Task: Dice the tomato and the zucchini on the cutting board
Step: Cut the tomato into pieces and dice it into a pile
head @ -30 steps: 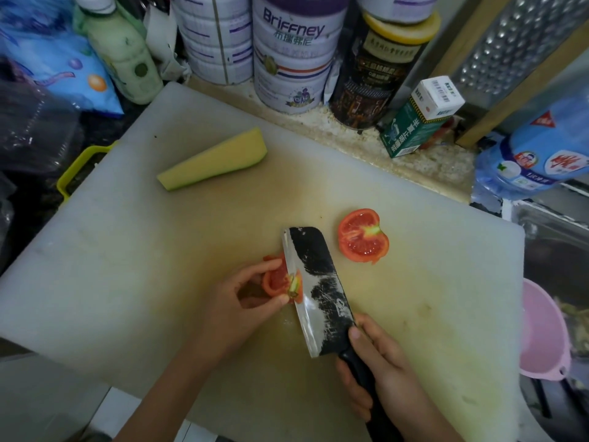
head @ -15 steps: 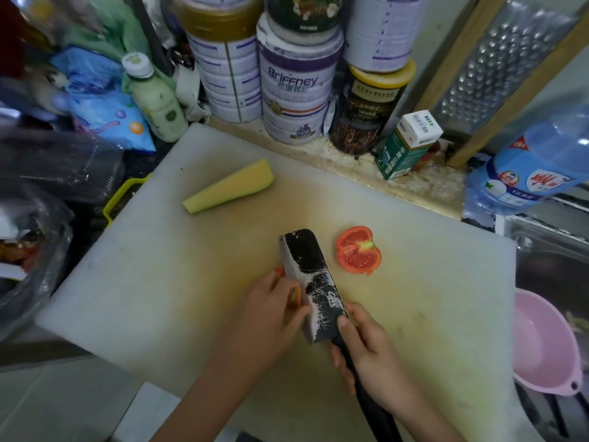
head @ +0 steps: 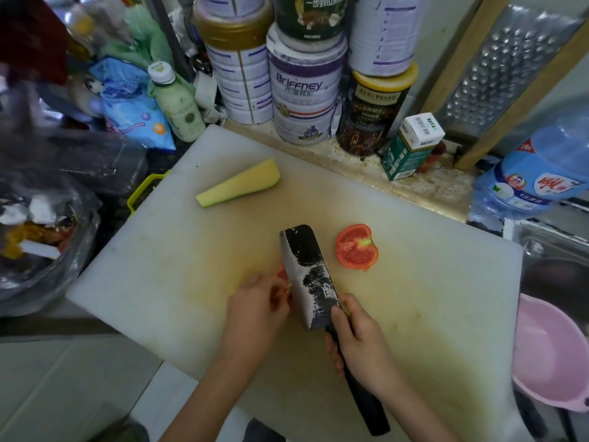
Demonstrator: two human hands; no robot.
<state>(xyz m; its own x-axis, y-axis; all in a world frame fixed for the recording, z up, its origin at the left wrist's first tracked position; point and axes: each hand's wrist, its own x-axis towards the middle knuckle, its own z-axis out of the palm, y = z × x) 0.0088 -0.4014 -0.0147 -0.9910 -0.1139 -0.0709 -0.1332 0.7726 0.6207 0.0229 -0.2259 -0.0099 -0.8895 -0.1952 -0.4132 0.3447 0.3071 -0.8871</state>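
A white cutting board (head: 159,269) fills the middle of the head view. One tomato half (head: 356,247) lies cut face up right of a black cleaver (head: 307,275). My right hand (head: 363,342) grips the cleaver's black handle, blade pointing away from me. My left hand (head: 256,309) covers the other tomato half (head: 282,274), pressing it against the blade's left side; only a red sliver shows. A pale yellow-green zucchini piece (head: 239,183) lies at the board's far left.
Tins (head: 306,100) and a dark jar (head: 371,113) stand behind the board, with a small green carton (head: 411,145) and a metal grater (head: 510,68). A pink bowl (head: 554,355) sits right, a blue bottle (head: 538,173) above it. A bag of scraps (head: 38,237) lies left.
My left hand has closed down over the tomato half beside the blade, hiding most of it. The camera has pulled back and shifted, so more of the left counter shows.
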